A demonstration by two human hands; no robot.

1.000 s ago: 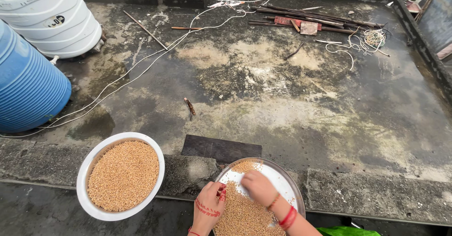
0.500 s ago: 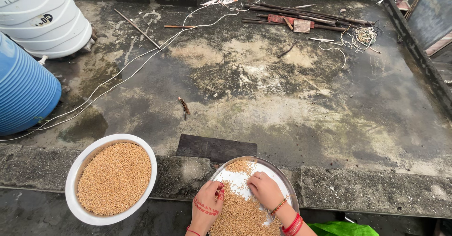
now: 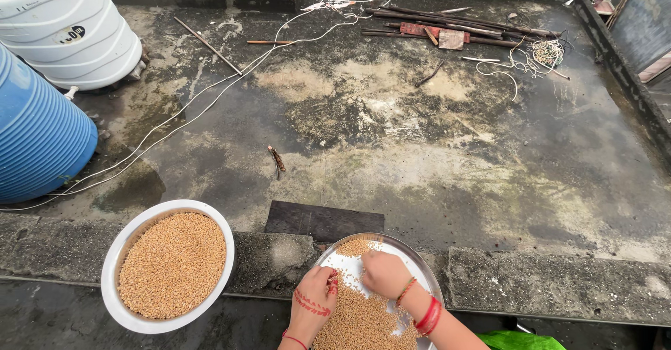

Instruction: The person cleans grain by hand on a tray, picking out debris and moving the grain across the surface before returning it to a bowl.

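A round steel plate (image 3: 419,266) rests on a low concrete ledge at the bottom centre, with wheat grain (image 3: 358,320) heaped on its near half and a small pile at its far rim. My left hand (image 3: 312,300), marked with red henna, lies on the grain at the plate's left edge, fingers bent. My right hand (image 3: 384,274), wearing red bangles, rests on the bare middle of the plate with its fingers curled over the grains. To the left stands a white bowl (image 3: 120,248) full of wheat.
A blue ribbed drum (image 3: 38,137) and a white tank (image 3: 77,32) stand at far left. White cables (image 3: 210,95) cross the wet rooftop. Rods and scrap (image 3: 447,32) lie at the back. A dark slab (image 3: 325,219) lies beyond the plate. Green cloth (image 3: 521,341) shows at bottom right.
My right hand has drawn slightly back toward the plate's middle over the grain. My left hand stays at the left edge. The view has shifted a little.
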